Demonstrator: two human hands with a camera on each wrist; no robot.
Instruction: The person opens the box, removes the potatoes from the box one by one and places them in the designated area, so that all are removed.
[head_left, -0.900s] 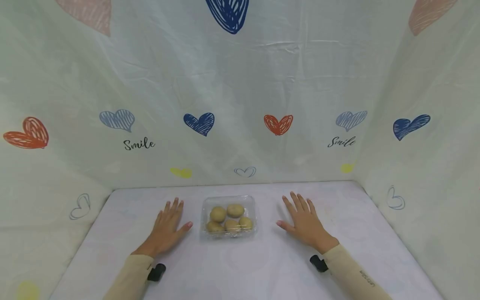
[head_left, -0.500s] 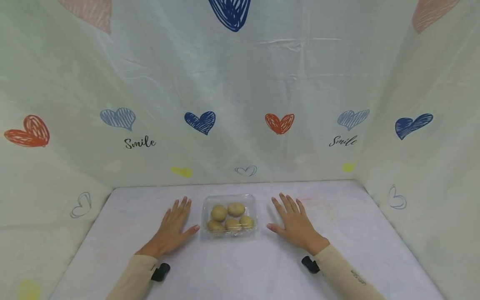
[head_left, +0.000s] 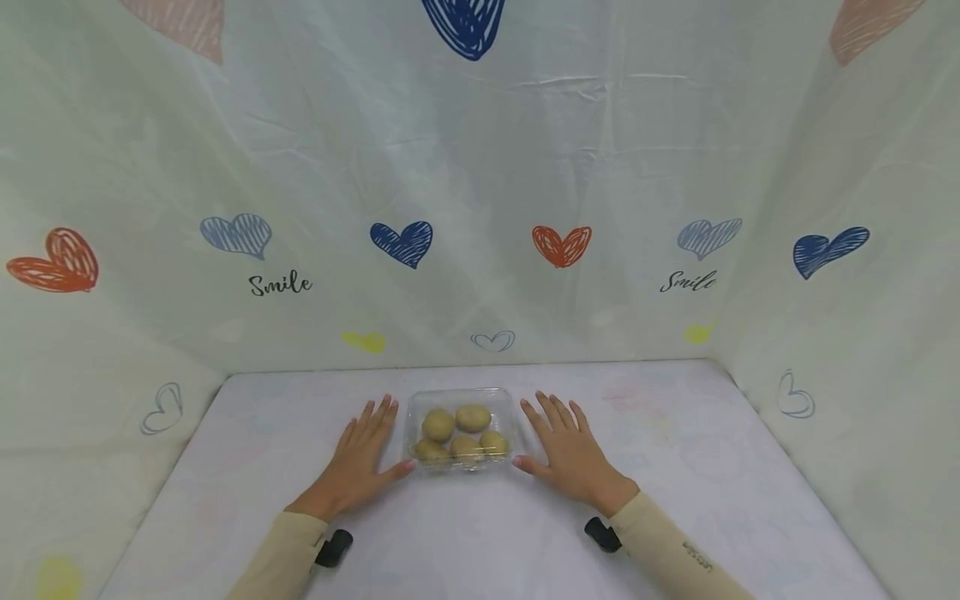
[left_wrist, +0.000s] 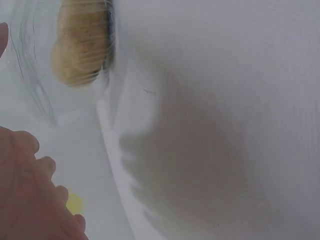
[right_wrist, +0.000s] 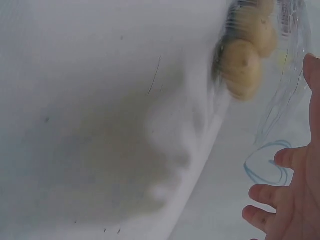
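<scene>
A clear plastic box (head_left: 420, 402) with several round, yellowish-brown potatoes (head_left: 438, 425) inside stands near the back of the table. Just left of it my left hand (head_left: 356, 462) spreads its straight fingers, palm down, thumb tip right at the box's near left corner. On the other side, my right hand (head_left: 573, 458) has its fingers extended too, its thumb by the near right corner. In the left wrist view the potatoes (left_wrist: 80, 45) show through the box wall, and the hand's shadow falls on the table. The right wrist view has potatoes (right_wrist: 242, 67) beyond the thumb. Neither hand holds anything.
The white table (head_left: 465, 542) ends at a back edge against a pale curtain (head_left: 480, 167) printed with hearts and "Smile". That curtain also hangs along both sides. A black device (head_left: 333, 548) sits at the left wrist, and another black device (head_left: 602, 534) at the right.
Both hands have moved inward toward the box, the left one rightward and the right one leftward, so their thumbs are now beside it. The box stays in place on the table.
</scene>
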